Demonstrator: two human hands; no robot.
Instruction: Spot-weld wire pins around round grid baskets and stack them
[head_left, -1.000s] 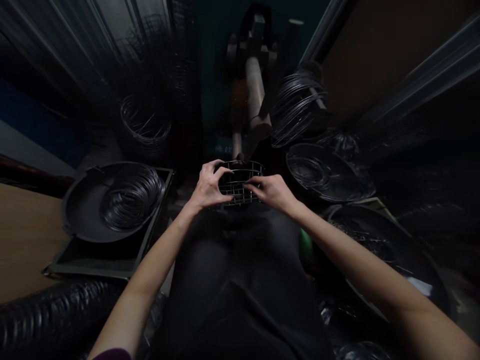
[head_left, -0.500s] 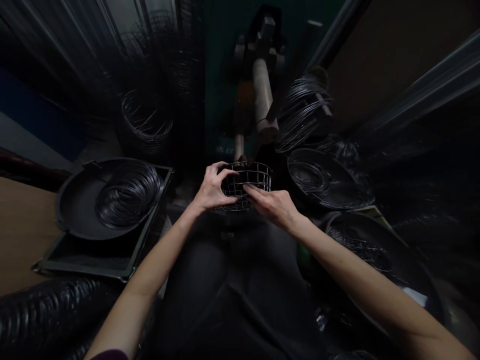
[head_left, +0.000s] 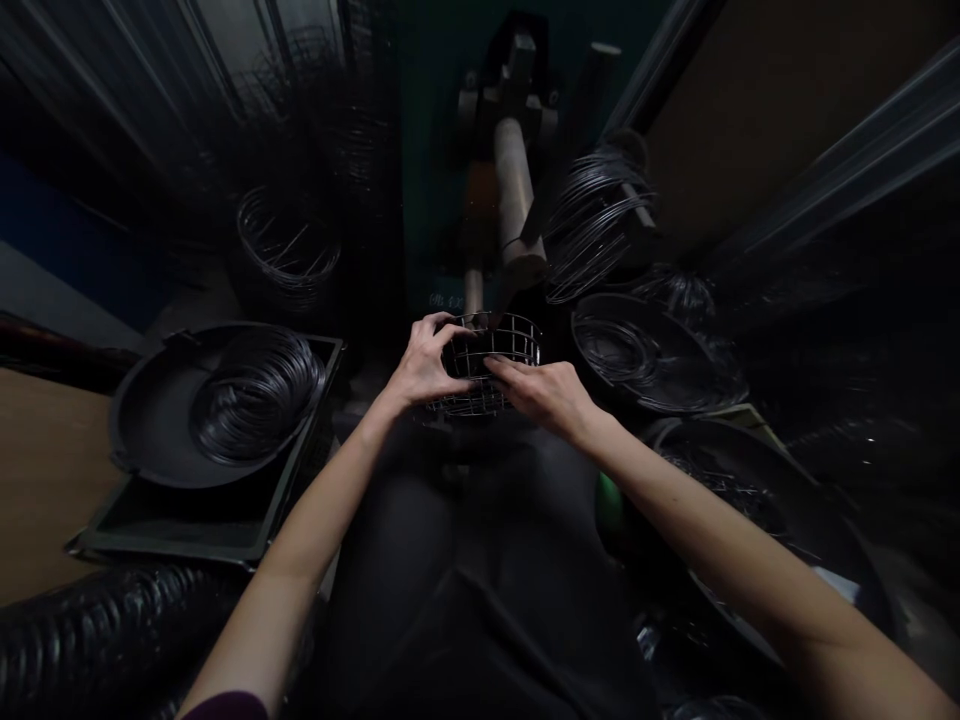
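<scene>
A round wire basket (head_left: pixel 526 338) is held between both hands, right below the metal arms of a machine. My left hand (head_left: pixel 429 365) grips its left side, fingers over the rim and thumb lower on the wires. My right hand (head_left: pixel 541 392) has its fingers pressed together on the basket's near side; their tips rest on the wires. Just behind the basket, a thin vertical rod (head_left: pixel 474 290) of the machine reaches down to the rim. A thicker metal cylinder (head_left: pixel 516 190) slopes down above it.
On the left, a pan (head_left: pixel 154 420) holding wire rings (head_left: pixel 259 395) sits on a green crate (head_left: pixel 172 545). Two dark pans (head_left: pixel 697 375) with wire pieces stand at the right. A wire coil (head_left: pixel 596 225) hangs beside the machine.
The basket has tilted a little between my hands, and its lower grid shows differently. The view has shifted slightly, moving the machine a bit left. Both hands keep their hold.
</scene>
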